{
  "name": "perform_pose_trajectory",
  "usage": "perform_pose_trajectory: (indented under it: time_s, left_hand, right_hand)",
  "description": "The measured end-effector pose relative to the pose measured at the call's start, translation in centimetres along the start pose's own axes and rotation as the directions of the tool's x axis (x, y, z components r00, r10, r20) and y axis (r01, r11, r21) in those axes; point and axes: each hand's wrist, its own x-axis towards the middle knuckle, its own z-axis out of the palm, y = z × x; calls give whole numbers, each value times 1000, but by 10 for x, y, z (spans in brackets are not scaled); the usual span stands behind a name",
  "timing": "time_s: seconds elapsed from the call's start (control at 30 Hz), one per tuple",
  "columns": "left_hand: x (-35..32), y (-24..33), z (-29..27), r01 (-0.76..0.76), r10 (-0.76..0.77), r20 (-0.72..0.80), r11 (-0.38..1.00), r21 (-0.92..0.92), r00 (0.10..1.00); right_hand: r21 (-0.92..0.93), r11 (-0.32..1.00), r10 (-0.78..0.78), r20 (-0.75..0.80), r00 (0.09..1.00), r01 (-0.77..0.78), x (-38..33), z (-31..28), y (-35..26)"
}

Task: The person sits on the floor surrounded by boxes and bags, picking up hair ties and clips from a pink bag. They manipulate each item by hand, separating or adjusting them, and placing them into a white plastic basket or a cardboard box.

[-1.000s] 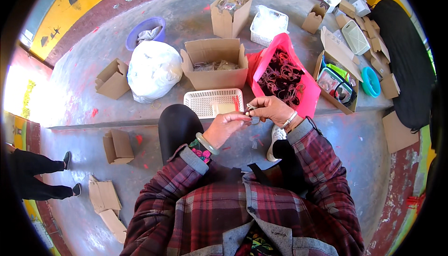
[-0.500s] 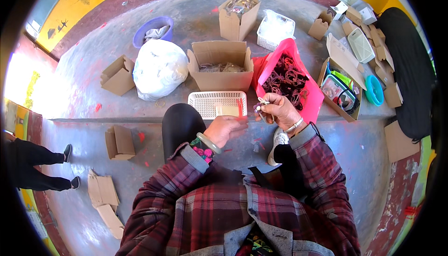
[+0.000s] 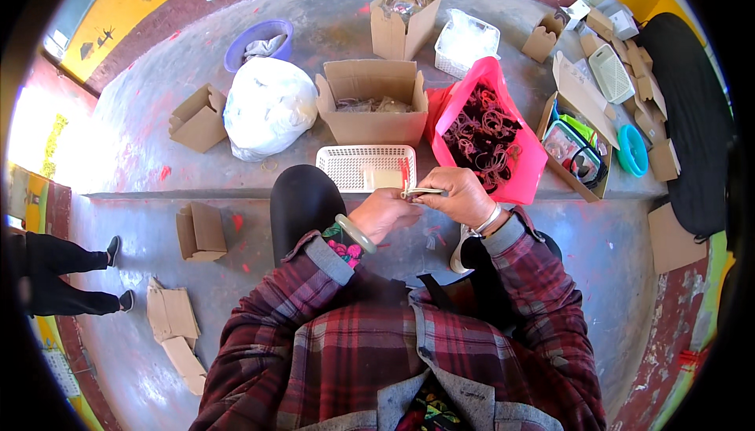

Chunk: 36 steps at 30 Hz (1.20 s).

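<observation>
My hands meet just in front of the white plastic basket (image 3: 330, 165). My right hand (image 3: 465, 198) pinches a small cord piece (image 3: 418, 191) with a pale loop, its fingers pointing left. Curled in from the other side, my left hand (image 3: 383, 214) has its fingertips closed on the same piece; they hide much of it. A flat beige piece and some thin red strips lie in the basket. Right of it, a pink bag (image 3: 532, 170) stands open, full of dark and pinkish corded items (image 3: 481, 128).
Behind the basket is a cardboard box (image 3: 373, 129) of small clear packets. A stuffed white bag (image 3: 267, 108) and purple basin (image 3: 233, 57) are further left. Another open box (image 3: 591, 192) holds mixed things at right. A raised step edge (image 3: 181, 195) crosses ahead. Someone's legs (image 3: 71, 274) show far left.
My right hand has come down and left with the cord piece. My left hand has gone from loose, blurred fingers to closing on the piece beside my right fingertips.
</observation>
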Motion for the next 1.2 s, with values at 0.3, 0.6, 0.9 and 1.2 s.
perform_pose_trajectory:
  time_s: [0.3, 0.6, 0.9, 1.2]
  left_hand:
    - [0, 2, 3, -49, 46, 37, 995, 92, 998]
    - [0, 4, 13, -117, 96, 75, 928, 353, 993]
    - [-11, 16, 27, 16, -19, 70, 999, 44, 997]
    - [-2, 6, 10, 0, 0, 16, 1000, 0, 1000]
  right_hand:
    - [-272, 931, -242, 40, 969, 244, 4, -3, 2]
    - [-371, 892, -232, 115, 966, 258, 2, -4, 8]
    - [-277, 931, -175, 237, 955, 240, 0, -3, 24]
    - [-243, 961, -34, 377, 926, 134, -3, -6, 24]
